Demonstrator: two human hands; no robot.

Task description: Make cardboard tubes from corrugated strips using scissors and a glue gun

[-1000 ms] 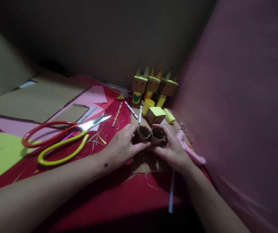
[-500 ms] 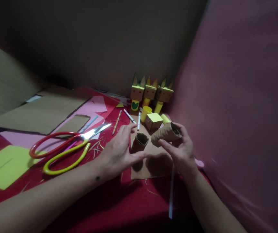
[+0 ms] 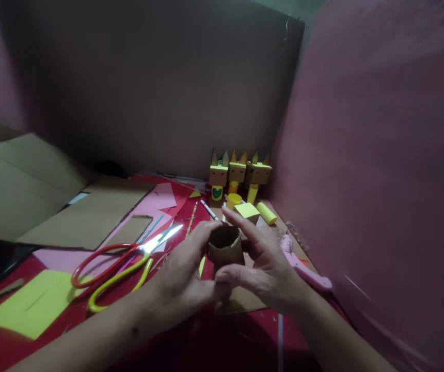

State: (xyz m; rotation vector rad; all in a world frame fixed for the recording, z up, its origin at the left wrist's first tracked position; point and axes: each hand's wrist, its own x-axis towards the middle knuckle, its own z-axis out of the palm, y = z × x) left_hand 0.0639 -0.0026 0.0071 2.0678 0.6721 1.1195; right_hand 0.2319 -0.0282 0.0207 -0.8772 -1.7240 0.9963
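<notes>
A brown cardboard tube (image 3: 227, 256) stands upright between my hands over the cardboard sheet (image 3: 245, 302), its rough open end facing up. My left hand (image 3: 181, 268) wraps its left side, with the thumb low at the front. On the other side my right hand (image 3: 270, 271) grips it, thumb across the front and fingers behind. Only one tube rim shows; whether a second tube is inside or beneath it is hidden. Just behind are a small cardboard box with a yellow top (image 3: 247, 211), a yellow ring (image 3: 234, 201) and a yellow paper roll (image 3: 266, 213).
Large scissors (image 3: 129, 261) with red and yellow handles lie left of my hands. Three cardboard figures (image 3: 237, 173) with pointed ears stand at the back. A pink cutter (image 3: 303, 268) lies right, beside the pink wall. Yellow paper (image 3: 32, 302) and cardboard pieces (image 3: 86, 217) cover the left.
My right hand has brought its cardboard tube left and upright to where the other tube stood. My left hand has closed in around it. The view has tilted up.
</notes>
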